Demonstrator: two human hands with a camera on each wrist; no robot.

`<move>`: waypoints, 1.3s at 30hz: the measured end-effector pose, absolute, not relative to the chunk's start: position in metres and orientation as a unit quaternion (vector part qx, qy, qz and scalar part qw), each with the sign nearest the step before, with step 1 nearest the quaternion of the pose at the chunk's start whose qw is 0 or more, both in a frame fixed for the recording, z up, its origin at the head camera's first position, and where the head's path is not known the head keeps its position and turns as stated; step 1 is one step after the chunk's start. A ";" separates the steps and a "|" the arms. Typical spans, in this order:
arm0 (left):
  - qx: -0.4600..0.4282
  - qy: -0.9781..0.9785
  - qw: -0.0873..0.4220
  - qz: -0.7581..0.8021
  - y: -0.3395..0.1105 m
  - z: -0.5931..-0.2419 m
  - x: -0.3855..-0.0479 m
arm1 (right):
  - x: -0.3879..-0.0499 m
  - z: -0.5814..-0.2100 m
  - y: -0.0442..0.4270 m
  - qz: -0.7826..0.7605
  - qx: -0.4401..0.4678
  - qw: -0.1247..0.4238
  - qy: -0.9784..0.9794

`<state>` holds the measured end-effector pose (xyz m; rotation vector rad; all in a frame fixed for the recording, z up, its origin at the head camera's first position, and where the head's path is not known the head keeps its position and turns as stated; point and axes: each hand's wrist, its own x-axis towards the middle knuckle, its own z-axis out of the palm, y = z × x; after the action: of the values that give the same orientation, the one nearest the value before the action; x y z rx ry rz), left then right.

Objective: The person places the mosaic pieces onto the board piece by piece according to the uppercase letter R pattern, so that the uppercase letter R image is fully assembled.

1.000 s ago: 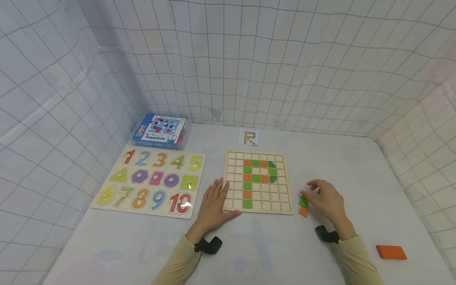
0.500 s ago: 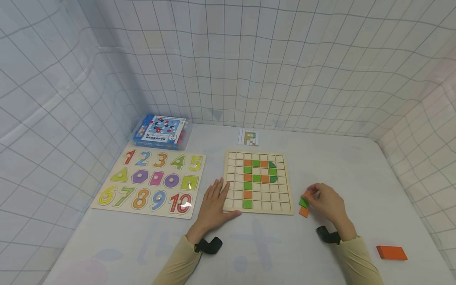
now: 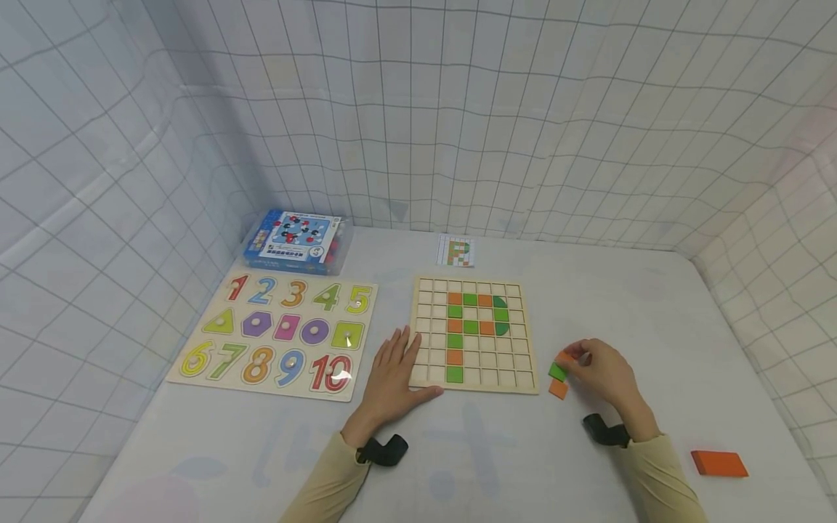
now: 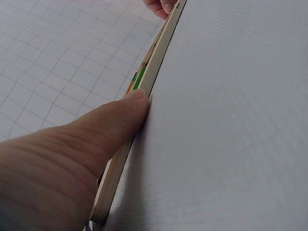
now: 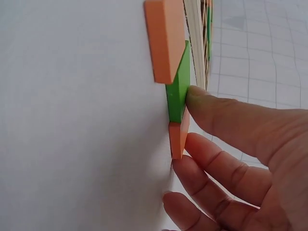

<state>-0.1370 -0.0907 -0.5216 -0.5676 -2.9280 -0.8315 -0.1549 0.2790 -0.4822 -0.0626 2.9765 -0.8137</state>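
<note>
My left hand (image 3: 390, 385) lies on the left edge of a wooden grid board (image 3: 423, 385). In the left wrist view its thumb (image 4: 122, 113) presses the board's side. Green and orange tiles form a P shape on the board. Right of it, my right hand (image 3: 601, 370) pinches an orange square tile (image 5: 178, 139) between thumb and fingers. That tile touches a green square tile (image 5: 179, 91) in a short row. At the row's near end lies another orange square tile (image 3: 558, 390). Part of the pinched tile is hidden by the fingers.
A number puzzle board (image 3: 271, 338) lies to the left, with a blue boxed set (image 3: 297, 240) behind it. A small pattern card (image 3: 456, 251) sits beyond the grid board. An orange block (image 3: 719, 463) lies at the near right. Grid-patterned cloth walls surround the table.
An orange tile has come into view under my right fingertips, at the far end of the green tile. The right hand has shifted slightly. My left hand stays still.
</note>
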 end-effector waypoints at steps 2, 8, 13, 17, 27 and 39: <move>-0.181 -0.946 0.019 -0.266 -0.091 -0.521 -0.137 | -0.155 -0.482 0.279 -0.269 -0.018 0.031 0.962; -0.178 -0.947 0.014 -0.267 -0.091 -0.521 -0.137 | -0.156 -0.481 0.279 -0.285 -0.017 0.041 0.957; -0.179 -0.946 0.016 -0.269 -0.091 -0.521 -0.137 | -0.156 -0.482 0.278 -0.288 -0.016 0.047 0.956; -0.178 -0.947 0.013 -0.268 -0.091 -0.522 -0.137 | -0.155 -0.484 0.277 -0.280 -0.020 0.034 0.959; -0.179 -0.947 0.016 -0.267 -0.091 -0.525 -0.138 | -0.154 -0.487 0.271 -0.271 -0.047 -0.061 0.960; -0.181 -0.947 0.018 -0.266 -0.092 -0.525 -0.138 | -0.171 -0.476 0.224 -0.324 -0.121 -0.104 0.933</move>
<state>-0.1377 -0.0921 -0.5252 -0.5636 -2.9408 -0.8259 -0.1706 0.2245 -0.4760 -0.4088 3.1417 -1.0901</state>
